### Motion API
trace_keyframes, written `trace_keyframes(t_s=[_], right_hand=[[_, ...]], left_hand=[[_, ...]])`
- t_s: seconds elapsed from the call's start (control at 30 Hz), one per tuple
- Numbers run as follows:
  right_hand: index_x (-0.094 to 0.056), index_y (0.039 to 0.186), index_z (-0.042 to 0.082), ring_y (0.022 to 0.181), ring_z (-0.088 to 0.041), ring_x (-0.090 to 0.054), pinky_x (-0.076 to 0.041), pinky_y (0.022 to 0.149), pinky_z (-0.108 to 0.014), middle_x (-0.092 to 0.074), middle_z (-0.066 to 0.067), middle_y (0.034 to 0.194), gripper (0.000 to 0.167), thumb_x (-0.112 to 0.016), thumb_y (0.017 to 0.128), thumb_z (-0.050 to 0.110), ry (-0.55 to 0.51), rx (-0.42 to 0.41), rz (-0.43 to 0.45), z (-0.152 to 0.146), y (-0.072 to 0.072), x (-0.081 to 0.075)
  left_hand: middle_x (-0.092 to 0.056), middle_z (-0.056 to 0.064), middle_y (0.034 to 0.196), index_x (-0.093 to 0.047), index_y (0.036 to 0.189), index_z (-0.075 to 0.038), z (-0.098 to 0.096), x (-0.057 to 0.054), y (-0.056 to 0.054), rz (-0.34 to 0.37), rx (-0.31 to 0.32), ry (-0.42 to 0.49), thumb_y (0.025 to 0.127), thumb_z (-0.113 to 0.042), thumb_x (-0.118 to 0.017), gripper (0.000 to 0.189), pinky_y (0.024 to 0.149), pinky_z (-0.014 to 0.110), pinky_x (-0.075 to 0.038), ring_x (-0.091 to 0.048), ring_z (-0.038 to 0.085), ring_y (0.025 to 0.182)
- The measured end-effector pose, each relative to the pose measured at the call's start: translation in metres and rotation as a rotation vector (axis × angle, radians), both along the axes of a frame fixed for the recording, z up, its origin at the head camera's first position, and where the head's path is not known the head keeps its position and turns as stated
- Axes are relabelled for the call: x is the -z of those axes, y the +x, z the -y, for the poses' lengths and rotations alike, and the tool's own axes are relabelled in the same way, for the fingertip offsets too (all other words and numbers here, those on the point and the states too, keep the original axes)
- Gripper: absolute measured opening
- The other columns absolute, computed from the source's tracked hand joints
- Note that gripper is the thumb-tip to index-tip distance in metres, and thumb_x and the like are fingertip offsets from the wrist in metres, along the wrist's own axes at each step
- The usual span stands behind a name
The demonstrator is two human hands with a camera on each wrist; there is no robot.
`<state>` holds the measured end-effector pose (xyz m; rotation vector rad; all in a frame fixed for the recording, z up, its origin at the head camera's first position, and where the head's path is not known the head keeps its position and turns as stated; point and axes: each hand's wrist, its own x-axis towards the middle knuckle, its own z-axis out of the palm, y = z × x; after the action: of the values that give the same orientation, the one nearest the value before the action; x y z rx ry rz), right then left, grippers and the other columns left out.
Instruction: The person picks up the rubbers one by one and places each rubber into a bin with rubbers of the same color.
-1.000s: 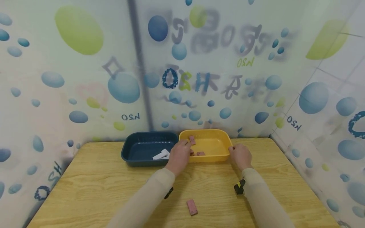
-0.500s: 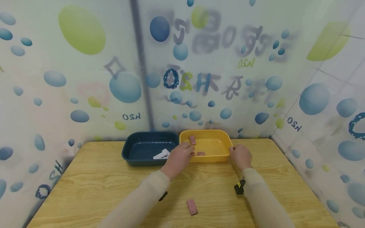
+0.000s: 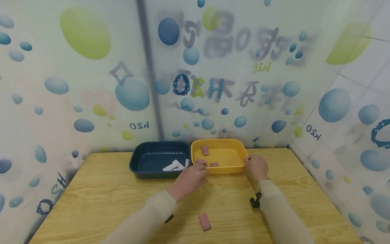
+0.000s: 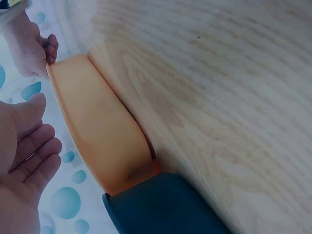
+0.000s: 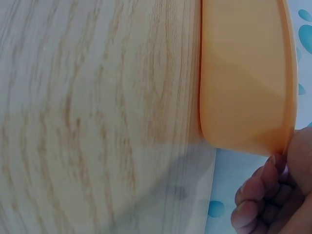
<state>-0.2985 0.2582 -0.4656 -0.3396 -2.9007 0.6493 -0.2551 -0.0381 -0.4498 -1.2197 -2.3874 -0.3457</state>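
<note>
My right hand (image 3: 257, 167) pinches the rim of the yellow tray (image 3: 226, 169) at its right end; in the right wrist view thumb and fingers meet on that rim. Close above the tray's near left corner is my left hand (image 3: 189, 179), its fingers loosely bent. The left wrist view shows nothing between the fingers of the left hand (image 4: 31, 156). Inside the tray lie a pink block (image 3: 205, 150) at the back left, another pink block (image 3: 200, 162) by the left fingertips, and a third pink block (image 3: 214, 164) along the near wall.
A dark blue tray (image 3: 146, 174) with several white blocks (image 3: 174, 165) adjoins the yellow tray on the left. One pink block (image 3: 204, 222) lies on the wooden table (image 3: 106, 196) nearer me. Behind the trays rises a patterned wall (image 3: 213, 115).
My left hand has drawn back from over the yellow tray toward me, and the pink block by its fingertips has come into sight. The right hand stays on the rim.
</note>
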Motion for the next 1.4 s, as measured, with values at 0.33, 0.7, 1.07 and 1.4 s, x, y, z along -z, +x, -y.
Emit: trace_keyframes(t_s=[0.33, 0.7, 1.07, 1.4], right_hand=[[-0.055, 0.062, 0.009, 0.062, -0.022, -0.048, -0.036, 0.055, -0.031, -0.05, -0.004, 0.063, 0.04, -0.052, 0.1, 0.019, 0.007, 0.002, 0.014, 0.0, -0.001, 0.0], [-0.051, 0.058, 0.01, 0.058, -0.02, -0.046, -0.033, 0.053, -0.029, -0.046, -0.002, 0.059, 0.041, -0.052, 0.099, 0.018, -0.01, -0.008, 0.003, 0.0, 0.001, -0.001], [-0.051, 0.058, 0.011, 0.059, -0.02, -0.045, -0.033, 0.053, -0.029, -0.046, -0.002, 0.059, 0.041, -0.052, 0.098, 0.019, -0.007, -0.013, -0.009, -0.001, 0.001, -0.001], [-0.053, 0.059, 0.011, 0.06, -0.02, -0.047, -0.035, 0.054, -0.03, -0.048, -0.002, 0.06, 0.04, -0.053, 0.098, 0.018, 0.005, -0.014, -0.004, -0.001, 0.001, -0.002]], left_hand=[[-0.07, 0.001, 0.1, -0.076, 0.102, -0.009, 0.009, 0.006, 0.014, 0.051, 0.055, -0.075, 0.083, -0.013, -0.087, 0.022, 0.083, 0.025, -0.056, -0.066, 0.014, 0.092], [-0.07, -0.001, 0.097, -0.077, 0.103, -0.011, 0.013, 0.01, 0.024, 0.16, 0.104, -0.182, 0.084, -0.014, -0.085, 0.02, 0.076, 0.02, -0.054, -0.065, 0.009, 0.087], [-0.069, -0.006, 0.099, -0.077, 0.104, -0.016, 0.013, 0.014, 0.034, 0.127, 0.197, -0.291, 0.083, -0.009, -0.082, 0.022, 0.079, 0.015, -0.051, -0.063, 0.005, 0.089], [-0.066, -0.011, 0.09, -0.076, 0.093, -0.021, 0.011, 0.013, 0.04, 0.144, 0.257, -0.344, 0.079, -0.001, -0.081, 0.025, 0.074, 0.012, -0.048, -0.058, 0.0, 0.082]])
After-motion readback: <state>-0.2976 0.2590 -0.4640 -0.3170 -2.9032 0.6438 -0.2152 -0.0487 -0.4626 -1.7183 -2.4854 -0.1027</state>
